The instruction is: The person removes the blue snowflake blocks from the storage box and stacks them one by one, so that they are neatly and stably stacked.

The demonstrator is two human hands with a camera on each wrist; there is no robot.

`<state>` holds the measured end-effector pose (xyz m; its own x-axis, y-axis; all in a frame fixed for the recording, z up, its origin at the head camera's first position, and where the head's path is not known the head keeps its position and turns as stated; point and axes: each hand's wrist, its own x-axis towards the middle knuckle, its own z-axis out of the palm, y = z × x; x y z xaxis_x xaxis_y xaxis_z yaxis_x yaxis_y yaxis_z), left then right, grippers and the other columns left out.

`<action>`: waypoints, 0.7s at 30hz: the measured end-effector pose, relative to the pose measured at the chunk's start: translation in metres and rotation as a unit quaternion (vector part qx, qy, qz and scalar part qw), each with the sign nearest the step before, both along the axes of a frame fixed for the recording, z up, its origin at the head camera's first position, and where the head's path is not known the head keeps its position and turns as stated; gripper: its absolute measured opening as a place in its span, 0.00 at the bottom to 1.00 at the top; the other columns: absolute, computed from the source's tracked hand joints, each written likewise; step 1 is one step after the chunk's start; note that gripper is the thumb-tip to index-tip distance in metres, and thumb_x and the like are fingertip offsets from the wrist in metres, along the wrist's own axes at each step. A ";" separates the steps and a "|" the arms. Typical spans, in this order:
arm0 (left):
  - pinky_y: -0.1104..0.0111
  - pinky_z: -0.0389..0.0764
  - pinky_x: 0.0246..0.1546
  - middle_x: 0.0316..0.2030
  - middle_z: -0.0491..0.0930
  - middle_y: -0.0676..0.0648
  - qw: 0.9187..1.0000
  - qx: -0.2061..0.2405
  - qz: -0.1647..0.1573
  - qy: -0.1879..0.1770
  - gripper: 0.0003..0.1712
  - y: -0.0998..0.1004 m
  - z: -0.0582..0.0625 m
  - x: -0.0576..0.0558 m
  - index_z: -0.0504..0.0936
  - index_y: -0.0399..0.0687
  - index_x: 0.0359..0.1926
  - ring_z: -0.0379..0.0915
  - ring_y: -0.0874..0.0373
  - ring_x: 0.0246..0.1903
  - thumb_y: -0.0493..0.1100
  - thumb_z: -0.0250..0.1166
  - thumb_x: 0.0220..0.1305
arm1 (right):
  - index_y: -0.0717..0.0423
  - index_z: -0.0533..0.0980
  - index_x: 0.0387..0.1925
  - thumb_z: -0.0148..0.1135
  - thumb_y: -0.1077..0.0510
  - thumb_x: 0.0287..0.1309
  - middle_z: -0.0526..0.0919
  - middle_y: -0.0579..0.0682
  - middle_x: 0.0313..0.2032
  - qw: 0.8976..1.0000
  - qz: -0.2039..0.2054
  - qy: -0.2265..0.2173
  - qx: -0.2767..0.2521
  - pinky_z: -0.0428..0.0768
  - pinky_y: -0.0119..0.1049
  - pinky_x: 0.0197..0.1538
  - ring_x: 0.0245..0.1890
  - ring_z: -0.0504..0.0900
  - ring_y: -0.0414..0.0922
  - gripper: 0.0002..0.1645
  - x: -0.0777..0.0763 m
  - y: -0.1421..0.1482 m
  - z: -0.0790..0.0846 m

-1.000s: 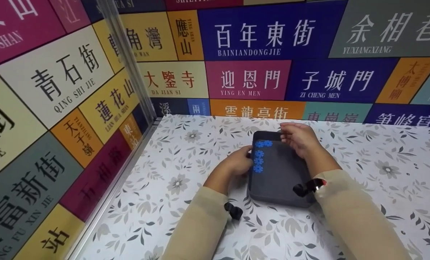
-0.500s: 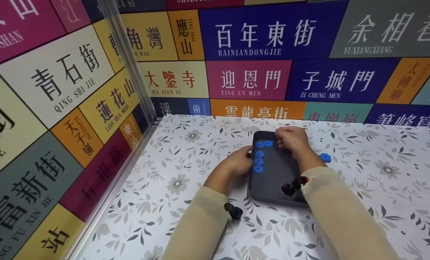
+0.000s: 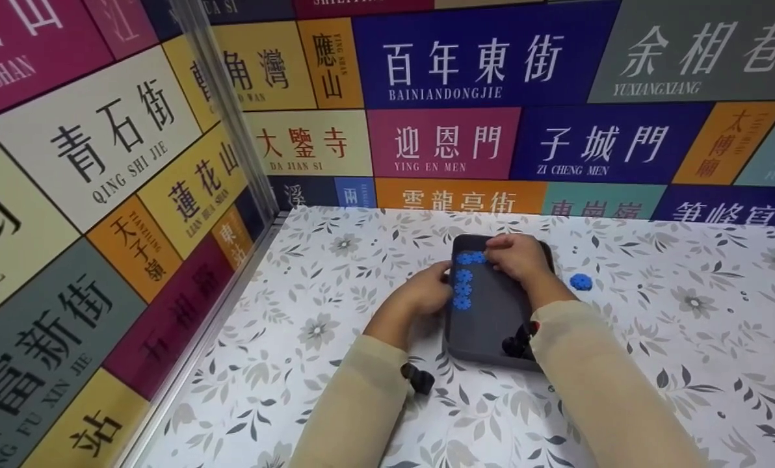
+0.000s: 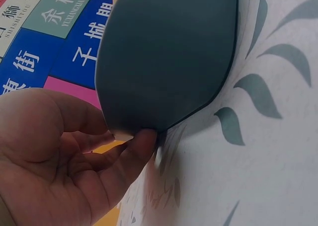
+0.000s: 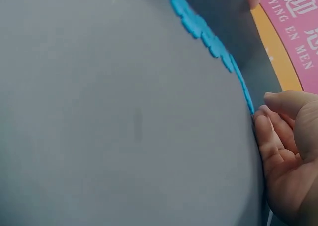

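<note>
A dark grey tray point(image 3: 491, 325) with a low rim lies on the table, also seen from outside in the left wrist view point(image 4: 169, 57). Inside it, blue flower-shaped pieces point(image 3: 463, 289) run down the left side and along the far end. My left hand point(image 3: 430, 289) grips the tray's left edge, fingertips at the rim in the left wrist view. At the far end, my right hand point(image 3: 521, 260) reaches in with curled fingers and pinches a thin blue flower-shaped piece point(image 5: 244, 89) at the end of the far row. That piece is mostly hidden by the fingers.
One loose blue flower-shaped piece point(image 3: 581, 281) lies on the leaf-patterned tablecloth point(image 3: 654, 338), right of the tray. Walls with coloured sign panels point(image 3: 452, 143) stand behind and to the left. Black wrist devices point(image 3: 419, 378) sit on both sleeves.
My right hand has moved left, from beyond the tray's far right corner to the far row of blue pieces. The loose piece on the right has come into view. My left hand stays put.
</note>
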<state>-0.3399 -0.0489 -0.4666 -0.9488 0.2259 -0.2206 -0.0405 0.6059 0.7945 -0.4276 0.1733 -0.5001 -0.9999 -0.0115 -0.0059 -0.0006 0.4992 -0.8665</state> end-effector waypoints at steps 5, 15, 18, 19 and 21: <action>0.53 0.69 0.78 0.76 0.73 0.40 1.000 0.025 0.000 -0.009 0.40 0.000 0.001 -0.001 0.63 0.52 0.83 0.70 0.47 0.74 0.37 0.56 0.72 | 0.60 0.87 0.55 0.75 0.55 0.61 0.91 0.61 0.52 0.999 0.002 -0.002 0.032 0.83 0.26 0.35 0.29 0.85 0.35 0.22 -0.001 0.000 0.001; 0.53 0.72 0.76 0.74 0.75 0.40 1.000 0.025 -0.003 -0.004 0.40 -0.001 -0.002 -0.001 0.63 0.51 0.83 0.73 0.48 0.70 0.37 0.56 0.71 | 0.60 0.85 0.58 0.75 0.56 0.60 0.90 0.61 0.55 0.994 0.020 0.000 0.107 0.85 0.47 0.58 0.53 0.87 0.54 0.25 0.001 -0.004 0.003; 0.53 0.72 0.76 0.75 0.75 0.40 1.000 0.016 -0.005 -0.001 0.40 0.000 -0.002 -0.001 0.63 0.52 0.83 0.73 0.48 0.71 0.37 0.56 0.72 | 0.60 0.85 0.58 0.75 0.55 0.59 0.90 0.61 0.53 0.994 0.018 -0.002 0.106 0.85 0.47 0.57 0.51 0.87 0.53 0.26 0.003 -0.005 0.003; 0.53 0.72 0.76 0.75 0.75 0.40 1.000 0.012 -0.006 0.001 0.40 0.000 -0.002 -0.001 0.63 0.52 0.83 0.73 0.49 0.71 0.38 0.56 0.72 | 0.60 0.85 0.58 0.75 0.55 0.59 0.90 0.61 0.53 0.994 0.018 0.001 0.104 0.85 0.48 0.57 0.50 0.87 0.53 0.27 0.003 -0.005 0.003; 0.53 0.73 0.75 0.75 0.75 0.41 1.000 0.010 -0.007 0.001 0.39 0.000 -0.001 -0.001 0.63 0.52 0.83 0.73 0.48 0.70 0.38 0.56 0.72 | 0.61 0.84 0.59 0.76 0.53 0.58 0.90 0.62 0.53 0.995 0.018 0.007 0.099 0.85 0.49 0.59 0.51 0.87 0.54 0.28 0.005 -0.006 0.004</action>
